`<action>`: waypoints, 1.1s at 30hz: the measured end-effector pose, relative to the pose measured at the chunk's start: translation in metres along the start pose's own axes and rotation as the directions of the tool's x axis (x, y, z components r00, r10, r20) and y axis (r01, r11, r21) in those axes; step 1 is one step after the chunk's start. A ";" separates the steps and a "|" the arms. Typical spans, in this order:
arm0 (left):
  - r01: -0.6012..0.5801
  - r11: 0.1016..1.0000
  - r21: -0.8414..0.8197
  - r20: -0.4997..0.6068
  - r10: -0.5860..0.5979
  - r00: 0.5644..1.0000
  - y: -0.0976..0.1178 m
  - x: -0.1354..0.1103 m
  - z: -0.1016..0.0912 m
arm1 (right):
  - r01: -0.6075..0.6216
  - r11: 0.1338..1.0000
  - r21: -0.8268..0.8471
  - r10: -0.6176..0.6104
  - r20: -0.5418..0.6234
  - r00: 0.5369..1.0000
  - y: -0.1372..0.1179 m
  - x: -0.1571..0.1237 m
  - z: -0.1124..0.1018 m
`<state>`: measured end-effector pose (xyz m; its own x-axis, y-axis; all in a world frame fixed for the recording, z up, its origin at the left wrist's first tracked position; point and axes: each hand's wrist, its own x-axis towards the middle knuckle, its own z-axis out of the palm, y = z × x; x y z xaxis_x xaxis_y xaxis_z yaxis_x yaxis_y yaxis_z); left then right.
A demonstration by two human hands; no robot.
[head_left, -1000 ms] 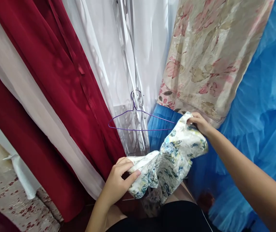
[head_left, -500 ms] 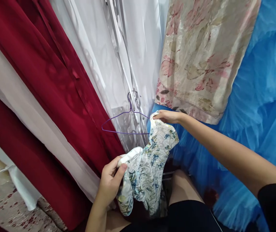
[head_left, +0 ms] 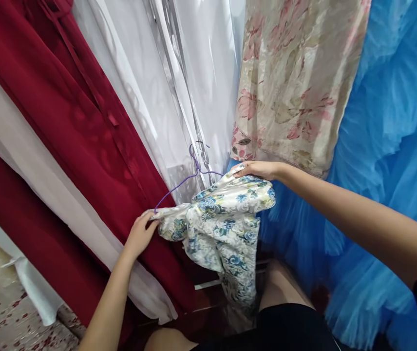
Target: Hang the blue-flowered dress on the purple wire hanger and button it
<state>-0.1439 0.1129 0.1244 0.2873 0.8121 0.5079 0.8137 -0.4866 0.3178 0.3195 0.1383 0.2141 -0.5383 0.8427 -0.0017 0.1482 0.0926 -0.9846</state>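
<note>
A white garment with a blue and yellow floral print (head_left: 226, 234) hangs between my hands on a purple wire hanger (head_left: 179, 184). My left hand (head_left: 141, 235) pinches the garment's left shoulder at the hanger's left end. At the other shoulder, my right hand (head_left: 257, 169) grips the fabric, with fingertips partly hidden by the cloth. The hanger's hook and part of its arms show above the neckline; its lower bar is hidden behind the garment. Below, the cloth falls in folds above my knees.
Long dark red cloth (head_left: 95, 122) and pale cloth (head_left: 58, 185) hang on the left. White fabric (head_left: 212, 73) with straps is behind the hanger. A beige floral dress (head_left: 296, 87) and blue tulle (head_left: 394, 146) hang on the right.
My left hand has moved up and left, bringing the garment's left shoulder over the hanger's left end. The garment is now spread across the hanger. My right hand stays at the right shoulder.
</note>
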 end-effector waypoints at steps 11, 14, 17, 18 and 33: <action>-0.047 0.905 -0.424 -0.317 -0.100 0.943 0.067 0.049 -0.026 | -0.082 0.982 0.169 0.103 -0.121 0.987 0.015 -0.008 0.026; 0.069 0.925 -0.375 -0.432 -0.240 0.869 0.069 0.054 -0.026 | 0.074 0.997 -0.030 -0.080 -0.283 0.956 0.031 -0.018 0.030; 0.199 0.938 -0.283 -0.354 -0.295 0.888 0.070 0.051 -0.027 | 0.072 0.987 -0.141 -0.119 -0.363 0.924 0.053 -0.035 0.025; 0.201 0.943 -0.264 -0.311 -0.281 0.908 0.072 0.049 -0.027 | 0.081 0.989 -0.121 -0.121 -0.379 0.917 0.059 -0.041 0.023; 0.019 0.889 -0.458 -0.084 -0.065 0.994 0.111 0.040 0.003 | 0.126 0.944 0.304 0.078 -0.579 0.811 -0.014 -0.072 0.017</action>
<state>-0.0406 0.0925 0.1782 0.1899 0.8120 0.5518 0.4974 -0.5642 0.6590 0.3419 0.0675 0.2249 0.0555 0.9982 0.0231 -0.1802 0.0327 -0.9831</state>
